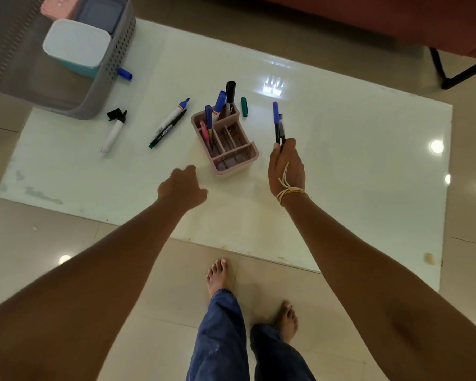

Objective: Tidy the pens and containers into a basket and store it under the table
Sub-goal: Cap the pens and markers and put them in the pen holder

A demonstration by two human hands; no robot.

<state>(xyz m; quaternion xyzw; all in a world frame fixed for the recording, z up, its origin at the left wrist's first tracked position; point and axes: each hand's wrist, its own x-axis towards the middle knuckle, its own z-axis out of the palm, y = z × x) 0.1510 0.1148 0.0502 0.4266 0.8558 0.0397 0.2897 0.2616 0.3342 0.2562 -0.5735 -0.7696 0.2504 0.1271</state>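
A pink pen organiser (231,154) stands mid-table with several markers upright in its far compartments. My right hand (286,166) pinches two pens (278,125), blue-capped, just right of the organiser. My left hand (183,187) hovers with loosely curled fingers, holding nothing, near the organiser's left front corner. Loose on the table lie a white marker with its black cap off (113,133), a blue-tipped white marker (172,116), a black marker with a green end (166,130), a green cap (244,106) and a blue cap (125,73). The grey perforated basket (110,78) sits at the far left.
Inside the basket are a white-lidded teal container (76,46), a pink box (59,5) and a grey-blue box (99,12). The glossy white table (355,174) stands on a tiled floor. A dark frame leg (451,75) is at the far right. My bare feet are near the table's front edge.
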